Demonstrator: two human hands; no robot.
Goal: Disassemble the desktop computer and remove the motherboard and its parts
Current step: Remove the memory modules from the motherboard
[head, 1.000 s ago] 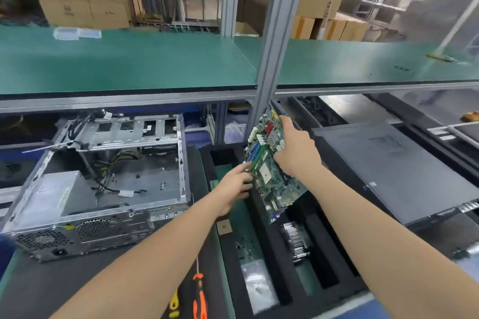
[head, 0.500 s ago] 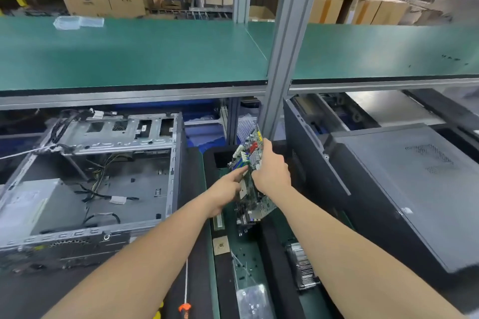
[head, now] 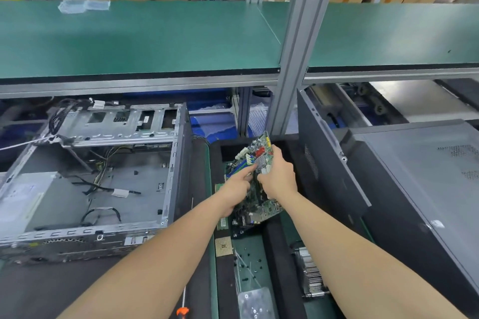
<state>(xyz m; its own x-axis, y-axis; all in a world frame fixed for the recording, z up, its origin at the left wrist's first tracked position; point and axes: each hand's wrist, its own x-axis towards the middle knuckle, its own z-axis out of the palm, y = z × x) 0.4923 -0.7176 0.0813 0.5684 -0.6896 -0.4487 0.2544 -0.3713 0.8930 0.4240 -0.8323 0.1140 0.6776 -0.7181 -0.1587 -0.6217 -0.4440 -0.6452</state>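
Observation:
The green motherboard (head: 256,153) stands tilted on edge over the black foam tray (head: 272,248) in the middle. My right hand (head: 278,176) grips its right side, thumb across the board's face. My left hand (head: 234,194) holds the lower left part, its index finger stretched out onto the board. The opened metal computer case (head: 103,184) lies at the left, with loose cables and a grey power supply (head: 23,199) inside. A square CPU chip (head: 223,246) lies on the tray's left rim, and a finned heatsink (head: 312,277) sits in a right slot.
A black case side panel (head: 420,176) leans at the right. An aluminium upright post (head: 293,59) and a green shelf (head: 129,39) stand right behind the tray. Small screws and a clear bag (head: 255,303) lie in the tray's near compartment. An orange-handled screwdriver (head: 182,311) rests at the front.
Both hands have brought the motherboard lower and leftward toward the tray's far compartment. The view has shifted right and down with them.

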